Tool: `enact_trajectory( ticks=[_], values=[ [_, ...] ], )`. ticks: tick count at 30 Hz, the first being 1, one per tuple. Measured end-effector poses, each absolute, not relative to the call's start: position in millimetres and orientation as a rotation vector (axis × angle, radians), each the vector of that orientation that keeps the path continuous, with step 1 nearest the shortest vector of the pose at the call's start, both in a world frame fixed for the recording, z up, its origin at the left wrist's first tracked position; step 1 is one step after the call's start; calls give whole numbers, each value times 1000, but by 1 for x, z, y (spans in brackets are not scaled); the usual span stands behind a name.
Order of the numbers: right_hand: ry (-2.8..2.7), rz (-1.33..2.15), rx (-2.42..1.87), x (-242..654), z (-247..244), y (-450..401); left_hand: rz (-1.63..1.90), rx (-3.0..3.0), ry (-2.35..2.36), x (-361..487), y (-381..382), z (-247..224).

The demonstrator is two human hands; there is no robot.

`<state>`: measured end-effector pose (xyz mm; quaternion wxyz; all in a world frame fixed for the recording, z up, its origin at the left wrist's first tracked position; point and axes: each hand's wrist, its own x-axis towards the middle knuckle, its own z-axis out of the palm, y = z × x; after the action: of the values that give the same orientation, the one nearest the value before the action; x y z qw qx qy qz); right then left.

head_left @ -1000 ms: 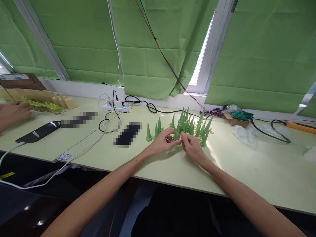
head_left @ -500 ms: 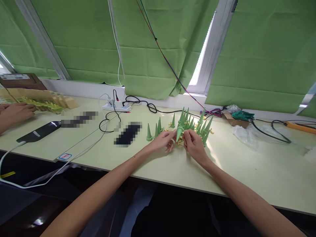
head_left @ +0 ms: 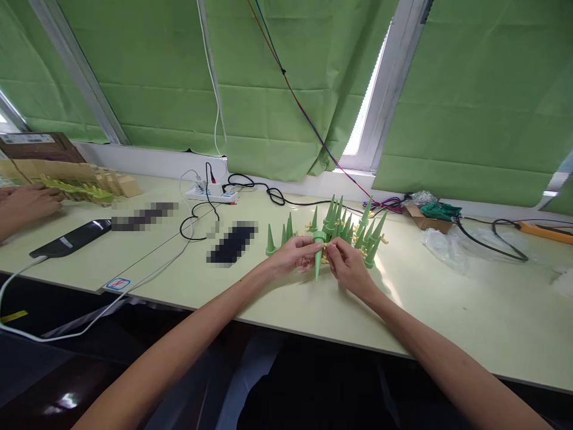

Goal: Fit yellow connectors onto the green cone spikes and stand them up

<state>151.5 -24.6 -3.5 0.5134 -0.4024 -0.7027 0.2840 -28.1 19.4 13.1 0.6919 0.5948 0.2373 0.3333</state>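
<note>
A green cone-shaped plant watering spike point(head_left: 317, 266) hangs point down between my hands, above the table. My left hand point(head_left: 290, 257) is closed on its wide collar end. My right hand point(head_left: 350, 266) pinches a small yellow valve piece point(head_left: 326, 245) at the spike's side; the fingertips cover most of it. Just behind my hands, several more green spikes point(head_left: 369, 237) stand points up in a cluster, some with yellow pieces on them. A single spike point(head_left: 270, 242) stands at the cluster's left end.
A blurred dark object point(head_left: 233, 242) lies left of my hands. Beyond it are a power strip point(head_left: 210, 192) and loose cables. A small cardboard box point(head_left: 430, 221) and clear plastic bags point(head_left: 447, 248) lie to the right. Another person's hand point(head_left: 31, 203) works at far left beside cardboard pieces point(head_left: 128, 185).
The held spike has swung from pointing toward me to pointing down, and moved slightly left. My right hand has shifted a little left with it, still pinching at its side.
</note>
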Motion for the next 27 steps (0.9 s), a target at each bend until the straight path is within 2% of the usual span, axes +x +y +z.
enact_trajectory(
  ticks=[27],
  values=[
    [-1654,767,-1003,147,-4,-23,734,1463,576,-28,16,11]
  ],
)
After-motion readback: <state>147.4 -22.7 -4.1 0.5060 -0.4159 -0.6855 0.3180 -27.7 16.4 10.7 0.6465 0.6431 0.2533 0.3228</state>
